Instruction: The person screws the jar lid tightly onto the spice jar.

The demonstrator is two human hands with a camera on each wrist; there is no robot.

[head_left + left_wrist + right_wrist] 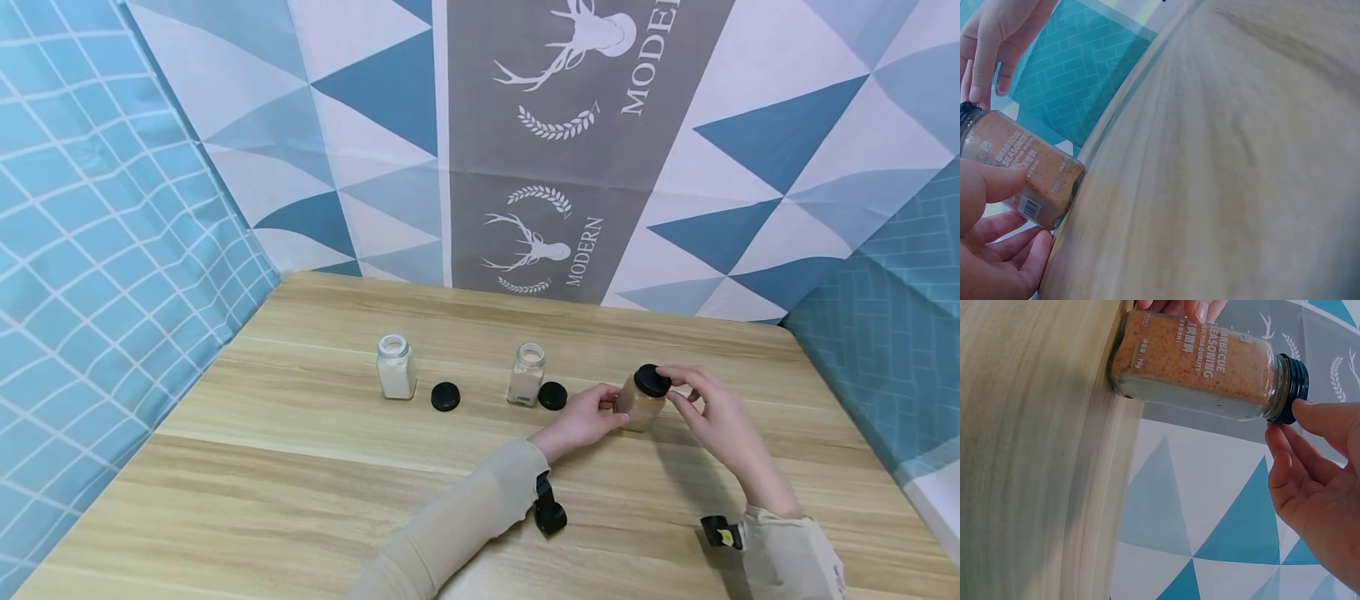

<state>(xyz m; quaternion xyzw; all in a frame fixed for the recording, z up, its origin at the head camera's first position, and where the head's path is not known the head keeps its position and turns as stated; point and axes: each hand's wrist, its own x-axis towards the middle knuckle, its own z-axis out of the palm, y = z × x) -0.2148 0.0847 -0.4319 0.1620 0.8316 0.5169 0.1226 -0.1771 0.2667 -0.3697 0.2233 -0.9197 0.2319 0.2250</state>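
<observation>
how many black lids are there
3. The first lid lies on the table beside the left jar, the second lid beside the middle jar, and the third lid sits on the barbecue seasoning jar, pinched by the right hand.

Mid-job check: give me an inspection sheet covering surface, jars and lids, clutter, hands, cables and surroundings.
Surface: wooden table, pale with streaked grain.
Job's things: barbecue seasoning jar with black cap on its mouth; white-powder jar, upright, open, left-hand lid beside it; pale-powder jar, upright, open, right-hand lid beside it.
Clutter: nothing seen.
Hands: left hand holds the seasoning jar's body; right hand pinches its cap.
Cables: nothing seen.
Surroundings: blue grid sheet left, deer-print sheet behind, teal brick-pattern sheet right.
</observation>
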